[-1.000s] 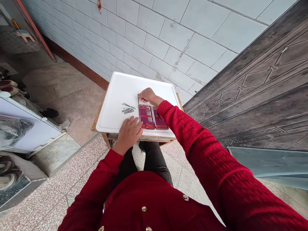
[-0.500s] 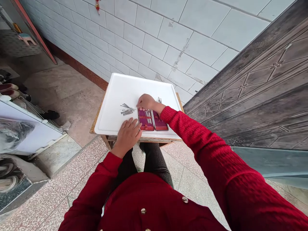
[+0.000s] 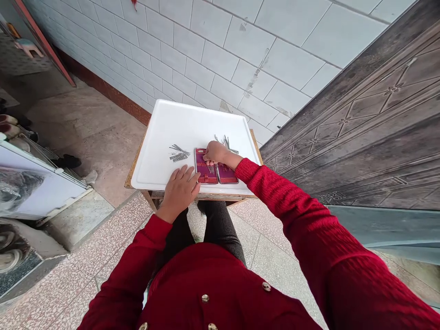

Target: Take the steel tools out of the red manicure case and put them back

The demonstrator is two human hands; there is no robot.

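An unfolded purple-and-red case [image 3: 228, 175] lies on a white board [image 3: 185, 123], with slim metal tools [image 3: 211, 169] held in its left half. Over that half is my right hand [image 3: 216, 152], its fingers pinched together; whatever is between them is too small or hidden to name. My left hand [image 3: 182, 185] rests flat with fingers spread, its thumb at the case's left lower edge. Left of the case lies a group of small thin metal pieces [image 3: 179, 154]. More thin metal pieces [image 3: 229, 144] lie beyond my right wrist.
The board sits on a small wooden table [image 3: 137, 158] against a tiled wall [image 3: 206, 55]. A dark patterned door panel [image 3: 343, 128] stands on the right. At the left is a white rack [image 3: 37, 178] with shoes on it.
My right hand has moved from the case's upper left edge to the right and nearer, over the tools. The far metal pieces show more now. My left hand stays on the board.
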